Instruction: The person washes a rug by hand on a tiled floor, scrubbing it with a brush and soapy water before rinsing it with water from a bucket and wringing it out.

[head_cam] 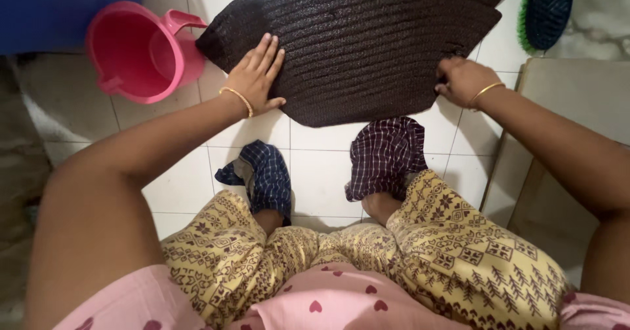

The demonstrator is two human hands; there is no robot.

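Dark ribbed cloth (367, 41) lies spread flat on the white tiled floor (315, 166), in front of the squatting person's knees; all positions below are given relative to this cloth. Left hand (256, 77) rests palm-down on its near left edge, fingers extended and slightly spread, holding nothing. Right hand (462, 81) is at the near right corner, fingers curled closed on the cloth edge, pinching it. Pink plastic jug (141, 51) stands just beside the left corner, almost touching it. A scrubbing brush with green bristles (545, 8) lies to the right of the far edge. Two checked rags, one blue (266, 176) and one maroon (384, 153), lie just below the near edge; the maroon one touches it. Risk assessment: a pull from the pinching hand could bunch the cloth, since only a flat palm pins the opposite side. Shifting the cloth leftward could knock over the jug. A wet tile surface, if present, could let the palm slide.
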